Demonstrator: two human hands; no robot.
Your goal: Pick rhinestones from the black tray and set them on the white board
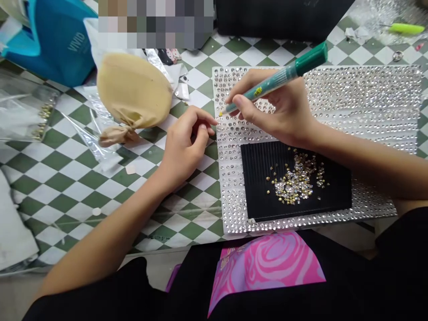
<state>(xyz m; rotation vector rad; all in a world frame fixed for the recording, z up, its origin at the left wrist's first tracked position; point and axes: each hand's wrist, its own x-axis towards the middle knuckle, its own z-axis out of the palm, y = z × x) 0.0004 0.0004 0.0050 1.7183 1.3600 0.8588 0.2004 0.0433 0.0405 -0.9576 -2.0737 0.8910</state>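
My right hand [281,107] grips a green marker-shaped pen [270,84] with a dark green cap end pointing up and right. Its yellowish tip is low over the left edge of a white sheet [230,178] covered in rows of clear rhinestones. Beside that edge, my left hand [185,142] rests on the table with fingers loosely bent, holding nothing visible; its index fingertip reaches the sheet's edge. On the sheet, below my right hand, lies a black ridged tray [261,178] with a heap of loose gold-backed rhinestones [297,183].
A tied tan pouch [133,89] sits left of my hands. Clear plastic bags [23,107], one with gold stones, and a blue bag [63,49] lie farther left. A black object [281,20] stands behind the sheet. A yellow-green tool [406,29] lies at upper right.
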